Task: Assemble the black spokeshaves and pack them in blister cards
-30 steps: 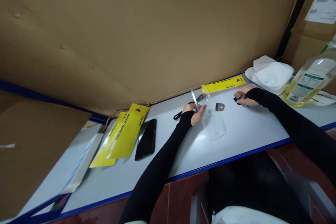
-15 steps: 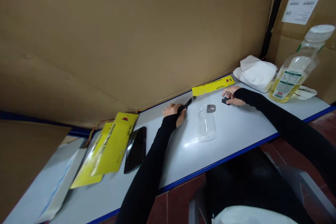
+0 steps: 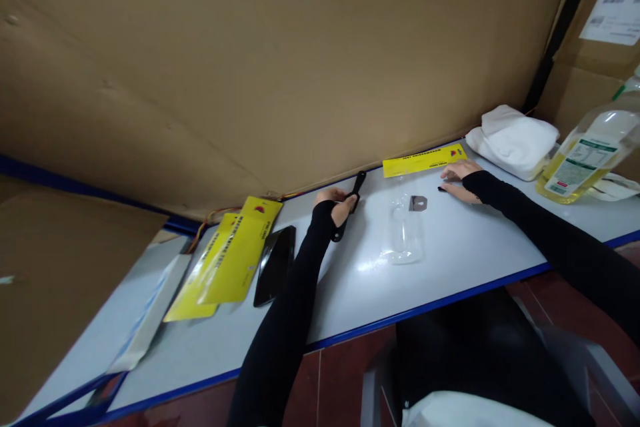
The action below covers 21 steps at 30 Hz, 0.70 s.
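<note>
My left hand (image 3: 336,203) grips a long black tool handle (image 3: 351,203) near the back of the white table (image 3: 450,260). My right hand (image 3: 459,180) lies flat on the table over a small black part (image 3: 442,189), just below a yellow card (image 3: 425,161). Between the hands lie a clear plastic blister pack (image 3: 403,233) and a small grey metal blade (image 3: 418,203). Both arms wear black sleeves.
Yellow packaging cards (image 3: 227,257) and a black phone (image 3: 275,264) lie at the left. White folded cloth (image 3: 515,140) and a bottle of yellow liquid (image 3: 585,160) stand at the right. A cardboard wall (image 3: 280,60) runs behind the table. A white box (image 3: 150,313) lies far left.
My left hand let go of the clear blister pack, moved left and took hold of the black tool handle. My right hand stayed over the small black part.
</note>
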{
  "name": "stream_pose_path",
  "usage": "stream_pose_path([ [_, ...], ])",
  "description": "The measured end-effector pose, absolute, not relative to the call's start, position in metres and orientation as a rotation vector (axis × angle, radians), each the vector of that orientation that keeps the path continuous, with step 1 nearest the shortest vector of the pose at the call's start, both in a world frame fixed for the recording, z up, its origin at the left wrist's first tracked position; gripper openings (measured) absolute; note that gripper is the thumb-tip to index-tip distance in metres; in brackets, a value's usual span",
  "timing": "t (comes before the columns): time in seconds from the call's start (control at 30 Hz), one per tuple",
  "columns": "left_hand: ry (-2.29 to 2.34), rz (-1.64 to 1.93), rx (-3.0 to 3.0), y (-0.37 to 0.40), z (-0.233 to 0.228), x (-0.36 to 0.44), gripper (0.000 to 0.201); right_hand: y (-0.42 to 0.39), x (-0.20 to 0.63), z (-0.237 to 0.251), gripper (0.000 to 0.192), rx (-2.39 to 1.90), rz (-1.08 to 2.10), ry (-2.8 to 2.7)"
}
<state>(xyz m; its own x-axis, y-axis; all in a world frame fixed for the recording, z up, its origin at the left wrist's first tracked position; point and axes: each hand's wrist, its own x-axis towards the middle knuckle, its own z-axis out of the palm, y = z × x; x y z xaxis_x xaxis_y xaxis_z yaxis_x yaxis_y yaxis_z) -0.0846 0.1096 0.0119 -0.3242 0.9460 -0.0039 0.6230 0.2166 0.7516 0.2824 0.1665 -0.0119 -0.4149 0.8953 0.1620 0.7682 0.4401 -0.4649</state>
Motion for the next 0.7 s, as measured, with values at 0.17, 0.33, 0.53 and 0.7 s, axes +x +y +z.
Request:
stream_pose_path([
  [0.17, 1.656, 1.184, 1.237, 0.100, 0.027, -0.061, 0.047, 0.144, 0.250, -0.017, 0.056, -1.308, 0.245, -2.341],
  [0.33, 1.097, 1.302, 1.002, 0.069, 0.029, -0.012, 0.053, 0.133, 0.231, -0.021, 0.040, -1.337, 0.276, -2.413],
  [0.53, 0.982, 1.191, 0.982, 0.048, 0.015, 0.020, 0.049, 0.137, 0.236, -0.022, 0.031, -1.367, 0.409, -2.389],
  [0.7, 0.979, 1.207, 0.988, 0.047, 0.011, 0.020, 0.049, 0.135, 0.234, -0.021, 0.032, -1.345, 0.425, -2.385],
])
